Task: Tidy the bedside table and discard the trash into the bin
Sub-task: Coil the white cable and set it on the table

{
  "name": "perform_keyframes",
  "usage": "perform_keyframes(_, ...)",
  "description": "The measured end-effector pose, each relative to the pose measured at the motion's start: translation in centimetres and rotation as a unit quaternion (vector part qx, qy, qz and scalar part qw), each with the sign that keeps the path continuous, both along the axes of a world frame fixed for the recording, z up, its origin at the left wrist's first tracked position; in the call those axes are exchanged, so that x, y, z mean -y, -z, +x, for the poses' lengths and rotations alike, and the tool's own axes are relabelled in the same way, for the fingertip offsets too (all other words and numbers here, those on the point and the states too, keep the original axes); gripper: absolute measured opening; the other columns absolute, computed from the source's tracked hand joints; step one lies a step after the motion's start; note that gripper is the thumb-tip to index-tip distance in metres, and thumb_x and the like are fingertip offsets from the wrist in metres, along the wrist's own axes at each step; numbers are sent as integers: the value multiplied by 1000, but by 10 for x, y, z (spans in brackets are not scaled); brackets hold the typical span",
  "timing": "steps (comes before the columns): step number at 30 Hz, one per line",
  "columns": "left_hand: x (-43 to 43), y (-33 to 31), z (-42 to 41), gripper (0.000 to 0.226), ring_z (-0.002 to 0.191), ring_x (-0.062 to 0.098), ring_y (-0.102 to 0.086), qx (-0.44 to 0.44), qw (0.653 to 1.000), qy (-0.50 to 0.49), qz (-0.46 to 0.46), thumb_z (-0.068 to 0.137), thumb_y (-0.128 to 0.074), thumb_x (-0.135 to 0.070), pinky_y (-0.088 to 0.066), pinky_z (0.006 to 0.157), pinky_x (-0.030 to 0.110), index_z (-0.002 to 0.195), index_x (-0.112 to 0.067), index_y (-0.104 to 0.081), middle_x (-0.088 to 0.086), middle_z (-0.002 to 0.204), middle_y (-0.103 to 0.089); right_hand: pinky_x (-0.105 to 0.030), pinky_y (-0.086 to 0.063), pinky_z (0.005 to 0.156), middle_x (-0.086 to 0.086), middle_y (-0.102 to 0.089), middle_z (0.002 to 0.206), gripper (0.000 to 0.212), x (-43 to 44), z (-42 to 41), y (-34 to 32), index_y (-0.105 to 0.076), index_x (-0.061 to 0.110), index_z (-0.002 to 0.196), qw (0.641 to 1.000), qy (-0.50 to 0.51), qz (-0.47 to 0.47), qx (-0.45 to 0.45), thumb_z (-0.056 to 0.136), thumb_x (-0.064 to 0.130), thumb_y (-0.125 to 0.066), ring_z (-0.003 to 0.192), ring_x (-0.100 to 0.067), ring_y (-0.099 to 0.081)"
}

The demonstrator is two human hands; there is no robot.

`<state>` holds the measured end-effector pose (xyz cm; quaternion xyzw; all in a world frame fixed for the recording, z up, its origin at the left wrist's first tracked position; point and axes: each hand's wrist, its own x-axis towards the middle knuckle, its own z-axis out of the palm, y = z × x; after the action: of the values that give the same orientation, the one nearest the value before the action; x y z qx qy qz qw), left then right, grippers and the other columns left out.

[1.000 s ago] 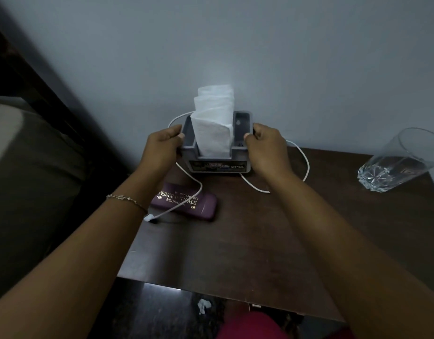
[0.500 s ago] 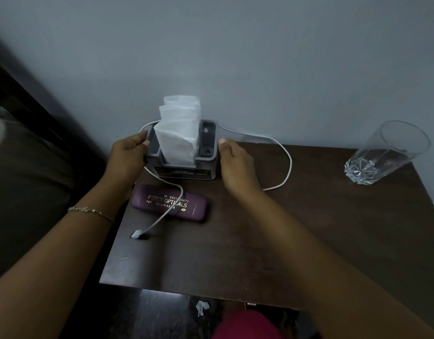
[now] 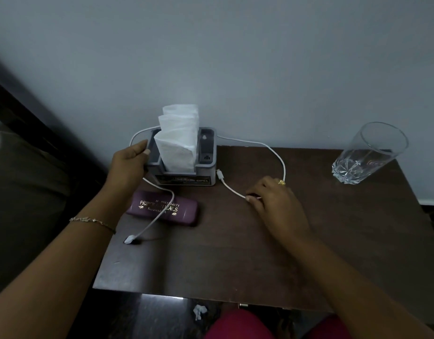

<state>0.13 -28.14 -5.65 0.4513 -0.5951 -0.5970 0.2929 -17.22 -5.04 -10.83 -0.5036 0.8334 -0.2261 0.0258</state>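
A grey napkin holder [image 3: 206, 167] with white folded napkins [image 3: 178, 140] stands at the back left of the dark wooden bedside table [image 3: 235, 260]. My left hand [image 3: 129, 165] grips the holder's left side. A white charging cable [image 3: 275, 155] loops behind and around the holder. My right hand [image 3: 275, 204] pinches this cable on the tabletop right of the holder. One cable end crosses a maroon spectacle case [image 3: 186, 212] and its plug [image 3: 130, 239] lies near the table's left edge. A crumpled white paper scrap [image 3: 198, 311] lies on the floor below the front edge.
A clear drinking glass [image 3: 367, 155] stands at the back right corner. A bed with a dark frame [image 3: 27, 192] borders the table on the left. The grey wall [image 3: 235, 69] rises directly behind. Red clothing [image 3: 238, 326] shows at the bottom.
My right hand has left the holder's right side and moved right and down onto the white cable. The left hand stays on the holder.
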Motion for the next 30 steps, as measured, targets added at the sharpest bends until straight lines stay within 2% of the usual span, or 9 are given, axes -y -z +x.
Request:
perform_keyframes(2,-1,0,-2,38,97,24,-60,-1,1000,7,-3,95,-41,-1,-54,72,16,132,0,-48,18,122,-58,-36,-47,71,2,-59,90,12,-9,-2,3,-66,18,85,1000,-4,8,-12,88,27,-58,84,-20,-55)
perform_keyframes(5,-1,0,0,34,96,22,-60,-7,999,-39,-27,92,-50,-9,-52,84,27,125,-1,-55,19,115,-63,-35,-47,69,2,-57,88,11,-20,-5,3,-64,19,84,1000,-8,20,-22,89,26,-57,81,-21,-54)
perform_keyframes(8,4,1,9,26,86,15,-62,13,984,-137,-115,91,-54,-15,-52,72,18,114,-7,-62,12,102,-65,-34,-46,73,3,-60,86,10,-27,-8,-2,-66,20,83,1000,1,-13,-6,88,25,-59,80,-19,-56)
perform_keyframes(12,30,22,29,33,94,18,-56,144,971,-139,-128,87,-60,-24,-48,88,33,118,-11,-60,10,105,-62,-34,-41,87,-8,-64,99,14,-8,-37,-13,-67,14,97,978,152,-121,75,86,20,-60,95,-25,-58)
perform_keyframes(16,39,32,28,30,76,22,-57,187,981,6,-51,89,-58,-23,-47,65,30,114,-8,-64,16,93,-64,-43,-45,93,-22,-53,116,34,21,-72,-16,-64,2,105,961,246,38,117,83,29,-64,109,-41,-51)
perform_keyframes(19,41,31,18,18,47,4,-59,182,981,-7,-69,89,-59,-12,-48,45,13,103,-3,-65,4,62,-68,-44,-48,87,-25,-58,111,24,32,-76,-23,-65,-2,97,961,251,71,93,82,15,-57,106,-41,-56)
perform_keyframes(22,43,16,8,11,32,-1,-52,157,984,-36,-76,90,-56,-8,-44,35,10,98,-4,-63,-9,37,-59,-46,-54,81,-23,-66,99,25,38,-84,-33,-62,5,91,945,275,18,176,77,24,-55,93,-41,-64)
perform_keyframes(26,52,-26,8,10,39,1,-59,96,990,-23,-102,93,-51,-11,-48,41,12,89,-12,-60,6,66,-60,-40,-57,49,-15,-68,78,6,42,-87,-60,-46,11,87,913,241,-138,298,88,15,-41,52,-32,-65)
perform_keyframes(30,58,-91,23,13,41,4,-61,66,982,-9,-177,94,-50,-19,-51,42,14,91,-25,-61,-8,55,-66,-24,-44,38,4,-67,72,10,38,-80,-116,-46,13,92,924,190,-217,251,94,16,-37,35,-15,-58)
